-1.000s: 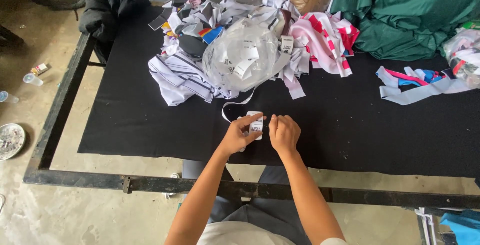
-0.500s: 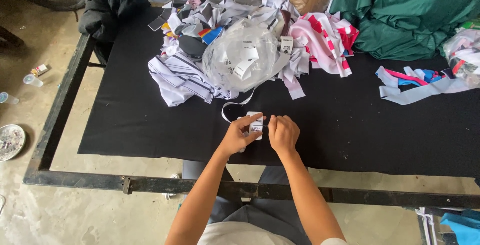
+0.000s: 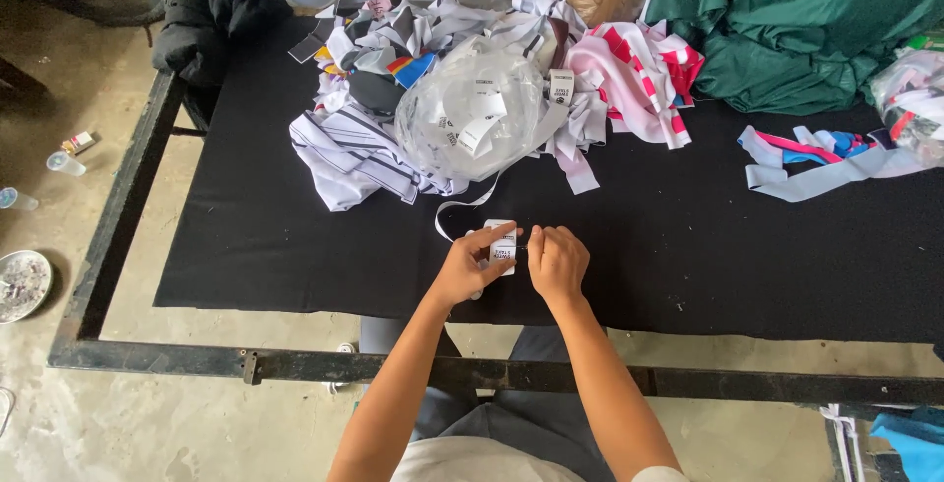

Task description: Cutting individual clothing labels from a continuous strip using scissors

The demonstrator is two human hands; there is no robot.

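My left hand [image 3: 462, 268] and my right hand [image 3: 558, 262] meet over the near part of a black cloth-covered table [image 3: 246, 236]. Between the fingers of both hands is a small white printed label [image 3: 501, 246] at the end of a white ribbon strip [image 3: 454, 209]. The strip curls back toward a clear plastic bag [image 3: 482, 118] holding more white labels. The bag lies on a heap of white, striped and pink fabric pieces [image 3: 393, 138].
A dark green cloth [image 3: 806, 20] lies at the far right, with grey, pink and blue strips [image 3: 816, 162] beside it. A black jacket [image 3: 206, 10] hangs at the far left corner. The table's metal frame [image 3: 295, 364] runs along the near edge. A small dish [image 3: 20, 285] sits on the floor.
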